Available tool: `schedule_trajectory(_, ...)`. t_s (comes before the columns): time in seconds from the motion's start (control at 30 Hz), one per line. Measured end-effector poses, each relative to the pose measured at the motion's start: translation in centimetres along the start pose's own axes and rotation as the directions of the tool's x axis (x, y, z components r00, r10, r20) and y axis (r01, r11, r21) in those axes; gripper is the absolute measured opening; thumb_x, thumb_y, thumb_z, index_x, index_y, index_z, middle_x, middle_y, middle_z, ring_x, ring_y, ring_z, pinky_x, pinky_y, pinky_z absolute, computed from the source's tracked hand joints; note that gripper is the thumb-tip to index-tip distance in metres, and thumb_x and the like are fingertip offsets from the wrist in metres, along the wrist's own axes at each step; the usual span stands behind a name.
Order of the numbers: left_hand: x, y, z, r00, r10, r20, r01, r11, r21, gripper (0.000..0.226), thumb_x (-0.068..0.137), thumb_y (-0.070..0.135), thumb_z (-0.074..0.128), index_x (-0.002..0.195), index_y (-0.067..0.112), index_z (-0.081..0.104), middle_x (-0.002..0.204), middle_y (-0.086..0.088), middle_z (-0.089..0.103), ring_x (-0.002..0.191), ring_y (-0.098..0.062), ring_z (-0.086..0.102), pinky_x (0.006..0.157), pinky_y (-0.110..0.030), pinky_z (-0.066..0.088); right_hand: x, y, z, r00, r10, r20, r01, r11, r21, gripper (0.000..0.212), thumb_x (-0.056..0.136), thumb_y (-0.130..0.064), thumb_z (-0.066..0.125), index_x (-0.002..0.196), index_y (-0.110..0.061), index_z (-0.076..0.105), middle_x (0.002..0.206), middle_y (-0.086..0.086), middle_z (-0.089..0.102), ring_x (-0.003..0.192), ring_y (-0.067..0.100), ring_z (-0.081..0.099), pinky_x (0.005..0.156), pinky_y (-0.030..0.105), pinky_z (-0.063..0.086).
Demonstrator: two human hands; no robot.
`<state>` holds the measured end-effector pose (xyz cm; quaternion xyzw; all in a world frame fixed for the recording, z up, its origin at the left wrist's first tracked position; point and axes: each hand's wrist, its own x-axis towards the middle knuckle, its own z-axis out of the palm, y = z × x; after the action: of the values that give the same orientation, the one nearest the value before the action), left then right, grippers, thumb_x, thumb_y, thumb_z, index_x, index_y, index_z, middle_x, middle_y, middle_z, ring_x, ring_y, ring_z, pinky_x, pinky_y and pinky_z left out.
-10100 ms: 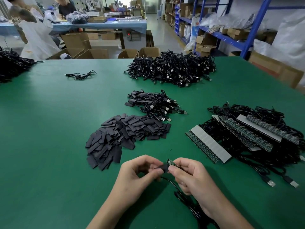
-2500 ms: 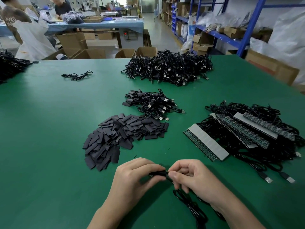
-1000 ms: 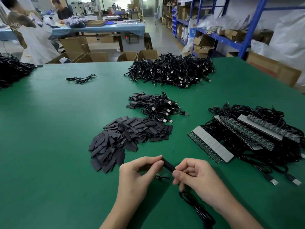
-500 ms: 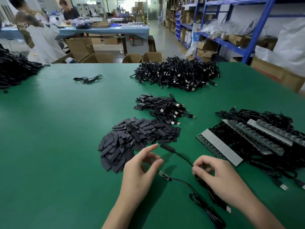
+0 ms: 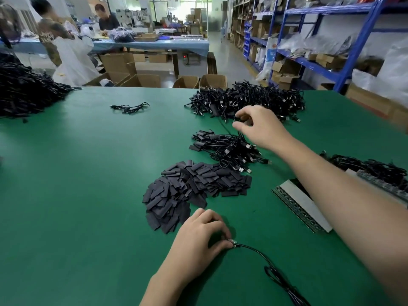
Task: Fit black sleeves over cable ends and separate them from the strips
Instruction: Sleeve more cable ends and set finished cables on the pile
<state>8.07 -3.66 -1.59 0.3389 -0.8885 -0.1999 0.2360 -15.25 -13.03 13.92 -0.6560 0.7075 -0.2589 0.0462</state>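
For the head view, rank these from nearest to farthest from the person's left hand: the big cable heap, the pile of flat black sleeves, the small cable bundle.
1. The pile of flat black sleeves, just beyond the left hand.
2. The small cable bundle, mid-table, behind the sleeves.
3. The big cable heap, at the table's far edge.

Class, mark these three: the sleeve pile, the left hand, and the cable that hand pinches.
Sleeve pile [image 5: 194, 188]: head view, middle of the heap.
Left hand [image 5: 198, 237]: head view, back of the hand.
Cable [image 5: 251, 249]: head view, bare stretch just right of the fingertips.
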Motion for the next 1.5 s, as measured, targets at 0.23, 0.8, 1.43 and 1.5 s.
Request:
schedule_trajectory(0.23, 0.3, 1.0, 0.1, 0.979, -0.171, -0.107, 0.117, 0.914, -0.389, 0.013, 0.082, 0.025, 0.085, 0.084, 0.027, 0.072, 0.082, 0.014, 0.070, 0.081, -0.006, 0.065, 0.074, -0.016, 0.046, -15.4, 1.1, 4.6, 0.905, 0.000, 0.425, -0.137, 0.946, 0.292, 0.025, 0.096, -0.053, 0.056, 0.095, -0.034, 0.072, 0.086, -0.012, 0.075, 0.077, -0.002, 0.067, 0.066, 0.020, 0.051)
schedule_trajectory(0.8, 10.1, -3.1, -2.1, 0.921, -0.271, -0.279, 0.337, 0.913, 0.229, 0.029, 0.101, 0.030, 0.064, 0.128, 0.026, 0.072, 0.118, 0.004, 0.067, 0.107, -0.021, 0.063, 0.089, -0.037, 0.054, -21.7, 4.6, 7.3, 0.950, 0.230, 0.210, -0.312, 0.702, 0.641, 0.024, 0.103, -0.028, 0.058, 0.081, -0.021, 0.067, 0.060, 0.002, 0.062, 0.050, 0.007, 0.046, 0.055, 0.027, 0.039)
schedule_trajectory(1.43, 9.1, -1.5, -1.3, 0.921, -0.264, -0.287, 0.233, 0.963, -0.137, 0.011, 0.086, 0.024, 0.082, 0.087, 0.034, 0.079, 0.079, 0.019, 0.074, 0.070, -0.003, 0.067, 0.067, -0.020, 0.052, -21.4, 5.4, 7.7, 0.946, 0.213, 0.243, -0.320, 0.518, 0.793, 0.032, 0.109, -0.029, 0.047, 0.078, -0.028, 0.054, 0.061, 0.000, 0.058, 0.050, 0.014, 0.045, 0.048, 0.022, 0.037)
schedule_trajectory(1.5, 7.0, 0.8, -0.3, 0.948, -0.310, -0.071, 0.239, 0.842, -0.483, 0.015, 0.087, 0.019, 0.081, 0.090, 0.034, 0.080, 0.079, 0.008, 0.077, 0.069, -0.005, 0.070, 0.068, -0.015, 0.052, -21.2, 5.4, 7.6, 0.928, 0.232, 0.293, -0.357, 0.324, 0.876, 0.029, 0.107, -0.034, 0.048, 0.080, -0.025, 0.052, 0.059, 0.000, 0.044, 0.048, 0.014, 0.032, 0.044, 0.022, 0.028)
